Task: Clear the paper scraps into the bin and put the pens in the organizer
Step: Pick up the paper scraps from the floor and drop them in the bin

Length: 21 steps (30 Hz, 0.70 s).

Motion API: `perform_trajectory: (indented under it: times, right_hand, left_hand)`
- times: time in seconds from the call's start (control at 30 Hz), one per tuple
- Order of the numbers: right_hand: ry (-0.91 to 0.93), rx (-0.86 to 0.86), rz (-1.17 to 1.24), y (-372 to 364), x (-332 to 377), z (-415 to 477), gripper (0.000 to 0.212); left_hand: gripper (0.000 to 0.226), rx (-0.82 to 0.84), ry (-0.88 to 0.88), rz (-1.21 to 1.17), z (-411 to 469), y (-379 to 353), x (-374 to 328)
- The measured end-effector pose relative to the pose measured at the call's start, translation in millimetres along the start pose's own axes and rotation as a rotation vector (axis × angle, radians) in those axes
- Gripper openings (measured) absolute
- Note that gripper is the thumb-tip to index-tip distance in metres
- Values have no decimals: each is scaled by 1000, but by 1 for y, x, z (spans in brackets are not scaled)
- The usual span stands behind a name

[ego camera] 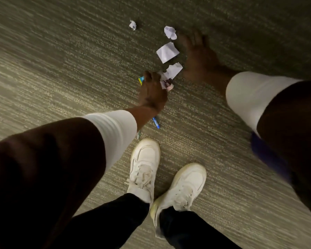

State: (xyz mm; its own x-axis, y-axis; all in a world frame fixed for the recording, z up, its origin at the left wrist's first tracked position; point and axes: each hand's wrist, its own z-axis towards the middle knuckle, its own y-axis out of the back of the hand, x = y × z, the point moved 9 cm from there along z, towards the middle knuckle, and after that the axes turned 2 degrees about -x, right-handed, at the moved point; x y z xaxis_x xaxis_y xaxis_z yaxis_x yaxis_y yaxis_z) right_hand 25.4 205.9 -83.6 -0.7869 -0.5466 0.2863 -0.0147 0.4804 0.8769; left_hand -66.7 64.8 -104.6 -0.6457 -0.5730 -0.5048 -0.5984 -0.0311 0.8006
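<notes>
Carpet (61,72): L hand (152,94) grip clutches scraps (166,79); R hand (196,54) reaches flat.

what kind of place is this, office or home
Hard to say; probably an office or similar room. The floor is low-pile striped carpet, with paper scraps and a blue pen lying on it. No furniture shows.

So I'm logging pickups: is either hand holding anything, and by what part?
The left hand clutches crumpled paper scraps bunched in its fingers. The blurred right hand looks open, holding nothing.
</notes>
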Motion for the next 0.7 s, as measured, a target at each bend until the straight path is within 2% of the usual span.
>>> perform_trajectory:
  times: [0.13, 0.27, 0.4, 0.57, 0.7]
  right_hand:
    - [205, 114, -113, -2, 25, 37, 124]
    - [328, 224, -232, -12, 43, 45, 121]
    - [411, 125, -271, -11, 54, 35, 83]
    - [248, 46, -210, -18, 43, 5, 28]
    - [76, 38, -126, -10, 18, -33, 23]
  left_hand:
    - [31, -30, -8, -56, 1, -4, 10]
    - [31, -8, -78, -5, 3, -5, 14]
    - [30, 41, -106, 69, -3, 2, 12]
    - [16, 98, -77, 187, -29, 3, 20]
    - [18, 153, -73, 179, -61, 6, 15]
